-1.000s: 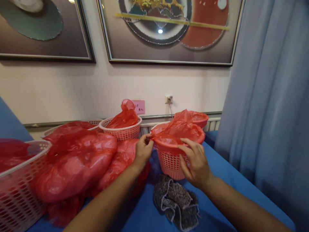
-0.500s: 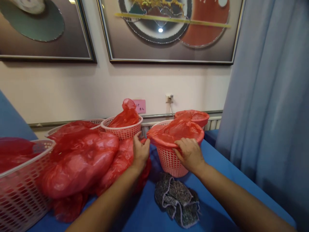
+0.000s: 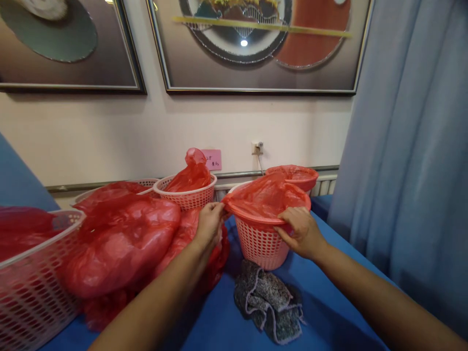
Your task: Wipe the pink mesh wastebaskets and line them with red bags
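In front of me stands a pale perforated plastic basket (image 3: 261, 246), with a red plastic bag (image 3: 256, 197) lining it and folded over most of its rim. My left hand (image 3: 211, 222) pinches the edge of this bag at the basket's left side. At the front right of the rim, my right hand (image 3: 302, 231) grips the folded bag edge, thumb below and fingers on top. A dark grey cloth (image 3: 268, 302) with a light stitched edge lies crumpled just before the basket.
Bunched red bags (image 3: 124, 243) fill the left side of the blue surface (image 3: 321, 302). A white basket (image 3: 32, 287) stands at far left, another basket (image 3: 185, 199) behind the bags. One more lined basket (image 3: 292, 174) is at the back. A blue curtain (image 3: 405, 146) hangs right.
My left hand has closed on the bag edge, its fingers apart before. My right hand has slid a little rightward along the rim.
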`<act>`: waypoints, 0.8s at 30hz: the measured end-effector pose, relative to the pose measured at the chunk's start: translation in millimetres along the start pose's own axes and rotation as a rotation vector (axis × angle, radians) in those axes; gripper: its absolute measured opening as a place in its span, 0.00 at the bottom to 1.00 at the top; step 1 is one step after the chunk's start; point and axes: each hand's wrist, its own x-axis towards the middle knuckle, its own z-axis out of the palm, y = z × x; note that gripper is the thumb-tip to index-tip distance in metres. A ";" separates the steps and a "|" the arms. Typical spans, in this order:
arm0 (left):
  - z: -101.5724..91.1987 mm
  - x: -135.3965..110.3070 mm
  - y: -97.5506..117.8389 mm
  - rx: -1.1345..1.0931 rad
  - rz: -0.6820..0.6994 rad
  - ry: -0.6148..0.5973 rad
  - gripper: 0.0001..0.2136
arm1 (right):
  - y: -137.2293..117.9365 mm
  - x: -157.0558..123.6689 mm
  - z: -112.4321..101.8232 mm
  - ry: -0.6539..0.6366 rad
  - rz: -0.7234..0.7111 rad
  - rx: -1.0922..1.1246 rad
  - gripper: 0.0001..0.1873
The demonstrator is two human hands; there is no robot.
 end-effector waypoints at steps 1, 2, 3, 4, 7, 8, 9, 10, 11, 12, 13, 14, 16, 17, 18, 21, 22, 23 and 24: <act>0.2 -3.4 -2.6 -0.043 -0.052 -0.019 0.07 | 5.0 -0.6 -3.0 -0.010 -0.002 0.034 0.05; 0.7 -7.0 -5.1 -0.078 -0.102 -0.039 0.06 | 9.4 -1.0 -5.7 -0.018 -0.005 0.061 0.05; 1.4 -10.5 -7.4 -0.106 -0.145 -0.057 0.05 | 13.1 -1.3 -8.0 -0.025 -0.010 0.081 0.05; 2.2 -13.6 -9.6 -0.127 -0.181 -0.069 0.03 | 16.0 -1.6 -9.6 -0.031 -0.019 0.094 0.05; 3.5 -19.7 -15.1 -0.162 -0.235 -0.081 0.02 | 20.5 -2.7 -11.1 -0.049 -0.068 0.078 0.06; 3.2 -20.7 -16.6 -0.167 -0.234 -0.075 0.02 | 21.5 -2.8 -10.8 -0.054 -0.085 0.061 0.07; 2.6 -21.4 -18.2 -0.169 -0.223 -0.065 0.03 | 22.5 -2.6 -10.5 -0.062 -0.100 0.044 0.08; 1.6 -21.9 -19.8 -0.166 -0.205 -0.055 0.04 | 24.0 -2.0 -10.4 -0.070 -0.113 0.031 0.09; 0.4 -22.2 -21.5 -0.157 -0.185 -0.048 0.05 | 26.1 -1.2 -10.7 -0.078 -0.123 0.025 0.10; -1.0 -22.5 -23.2 -0.143 -0.166 -0.045 0.06 | 28.8 -0.2 -11.6 -0.089 -0.130 0.027 0.11; -2.6 -22.7 -24.8 -0.122 -0.147 -0.042 0.07 | 32.1 0.8 -13.1 -0.104 -0.135 0.034 0.11; -4.4 -22.7 -26.2 -0.093 -0.124 -0.037 0.09 | 35.8 1.6 -15.1 -0.121 -0.139 0.041 0.12; -8.3 -22.2 -27.2 -0.031 -0.070 -0.003 0.13 | 43.6 1.5 -20.0 -0.160 -0.148 0.041 0.13; -10.4 -21.6 -26.2 0.002 -0.031 0.028 0.14 | 47.2 0.4 -22.3 -0.180 -0.153 0.028 0.13; -12.3 -21.0 -24.2 0.045 0.025 0.056 0.15 | 50.1 -1.3 -24.3 -0.194 -0.158 0.009 0.13; -14.4 -18.9 -11.6 0.236 0.290 0.057 0.13 | 53.1 -9.0 -27.2 -0.185 -0.146 -0.039 0.13; -13.1 -18.0 -6.1 0.309 0.390 0.015 0.13 | 51.9 -11.3 -27.1 -0.172 -0.135 -0.045 0.13; -10.6 -17.0 -0.6 0.374 0.472 -0.043 0.14 | 49.7 -13.1 -26.5 -0.157 -0.124 -0.045 0.12; -7.1 -15.6 4.5 0.427 0.526 -0.102 0.15 | 46.8 -14.1 -25.5 -0.143 -0.117 -0.042 0.12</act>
